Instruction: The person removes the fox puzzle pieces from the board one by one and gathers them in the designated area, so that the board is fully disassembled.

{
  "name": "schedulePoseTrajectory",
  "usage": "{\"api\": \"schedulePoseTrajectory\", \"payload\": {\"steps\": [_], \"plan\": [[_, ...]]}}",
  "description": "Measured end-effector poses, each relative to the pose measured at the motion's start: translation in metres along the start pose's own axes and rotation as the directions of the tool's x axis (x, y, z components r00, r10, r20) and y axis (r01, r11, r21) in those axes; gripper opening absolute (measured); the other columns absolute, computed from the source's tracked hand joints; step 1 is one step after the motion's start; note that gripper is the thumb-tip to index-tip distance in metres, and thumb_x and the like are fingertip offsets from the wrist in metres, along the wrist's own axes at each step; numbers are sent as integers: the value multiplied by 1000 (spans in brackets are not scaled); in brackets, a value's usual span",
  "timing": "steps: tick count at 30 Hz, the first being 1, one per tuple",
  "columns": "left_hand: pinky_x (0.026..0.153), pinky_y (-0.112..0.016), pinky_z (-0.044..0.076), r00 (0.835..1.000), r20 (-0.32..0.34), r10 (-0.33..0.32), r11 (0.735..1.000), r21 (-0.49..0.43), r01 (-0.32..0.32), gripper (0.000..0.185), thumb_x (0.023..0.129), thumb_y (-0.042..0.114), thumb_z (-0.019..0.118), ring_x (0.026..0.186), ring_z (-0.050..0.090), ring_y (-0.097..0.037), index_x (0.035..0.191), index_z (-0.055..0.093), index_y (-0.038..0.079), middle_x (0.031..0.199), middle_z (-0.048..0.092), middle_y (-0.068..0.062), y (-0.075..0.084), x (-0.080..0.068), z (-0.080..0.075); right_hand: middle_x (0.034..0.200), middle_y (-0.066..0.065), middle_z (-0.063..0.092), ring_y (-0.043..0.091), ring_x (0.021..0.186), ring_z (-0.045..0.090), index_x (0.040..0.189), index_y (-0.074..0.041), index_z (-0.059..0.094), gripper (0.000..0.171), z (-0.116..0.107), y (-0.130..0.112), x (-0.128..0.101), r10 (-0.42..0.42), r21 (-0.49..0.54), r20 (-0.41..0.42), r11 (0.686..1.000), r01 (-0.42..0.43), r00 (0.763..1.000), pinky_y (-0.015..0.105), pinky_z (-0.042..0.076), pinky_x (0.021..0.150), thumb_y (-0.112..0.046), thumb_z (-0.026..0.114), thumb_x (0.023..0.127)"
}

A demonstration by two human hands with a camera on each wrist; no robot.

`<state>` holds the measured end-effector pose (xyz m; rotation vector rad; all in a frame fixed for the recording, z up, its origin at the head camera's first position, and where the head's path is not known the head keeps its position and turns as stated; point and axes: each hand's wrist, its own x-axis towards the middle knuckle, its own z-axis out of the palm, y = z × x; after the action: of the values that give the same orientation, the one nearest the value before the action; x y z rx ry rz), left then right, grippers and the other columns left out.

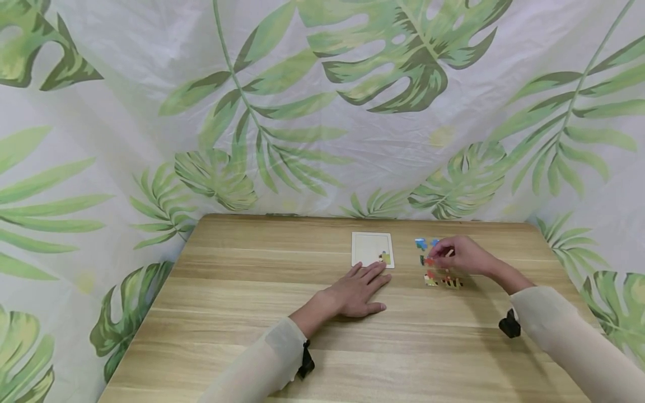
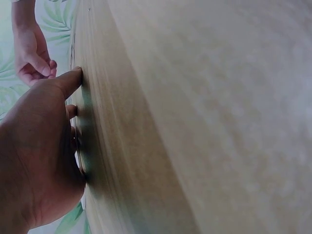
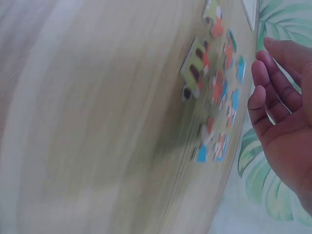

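My left hand [image 1: 359,292] lies palm down on the table with its fingers spread. Its fingertips are right at the near edge of a white puzzle tray [image 1: 365,246]. One yellow-green jigsaw piece [image 1: 386,258] sits in the tray's lower right corner. To the right of the tray my right hand [image 1: 464,255] hovers over loose jigsaw pieces [image 1: 430,279], its fingers loosely bent. The right wrist view shows no piece between these fingers [image 3: 261,97]. Several pieces, among them a striped green one [image 3: 194,66], lie below the hand, which partly covers the group in the head view.
The wooden table [image 1: 227,280] ends at the back against a leaf-patterned cloth [image 1: 282,112]. Blue pieces [image 1: 420,243] lie at the far side of the loose group. Both sleeves have a black clip-like object [image 1: 510,324] at the cuff.
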<state>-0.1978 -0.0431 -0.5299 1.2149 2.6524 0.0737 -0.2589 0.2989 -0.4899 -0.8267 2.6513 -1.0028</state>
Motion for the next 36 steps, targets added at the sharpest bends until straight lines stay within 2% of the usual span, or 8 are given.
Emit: {"api": "schedulePoseTrajectory", "payload": {"steps": [20, 29, 36], "plan": [[133, -47, 11, 1000, 1, -2, 1000, -1, 2, 75, 110, 61, 38, 165, 4, -18, 172, 19, 21, 180, 4, -5, 0, -1, 2, 107, 11, 79, 14, 92, 70, 113, -2, 79, 16, 25, -19, 54, -41, 18, 58, 999, 40, 997, 27, 57, 78, -5, 76, 97], [132, -49, 13, 1000, -1, 7, 1000, -13, -7, 74, 111, 59, 39, 165, 6, -20, 171, 22, 20, 179, 6, -6, 2, -3, -1, 109, 6, 78, 18, 98, 70, 115, -4, 80, 18, 33, -19, 69, -7, 24, 84, 1000, 5, 996, 33, 58, 83, -8, 76, 98], [133, -49, 11, 1000, 12, 0, 1000, -5, 0, 75, 110, 60, 39, 165, 3, -19, 172, 20, 21, 180, 5, -5, 0, -2, -1, 109, 6, 77, 20, 100, 70, 117, -3, 79, 20, 38, -21, 76, -42, 34, 90, 999, 39, 995, 38, 59, 88, -6, 76, 97]]}}
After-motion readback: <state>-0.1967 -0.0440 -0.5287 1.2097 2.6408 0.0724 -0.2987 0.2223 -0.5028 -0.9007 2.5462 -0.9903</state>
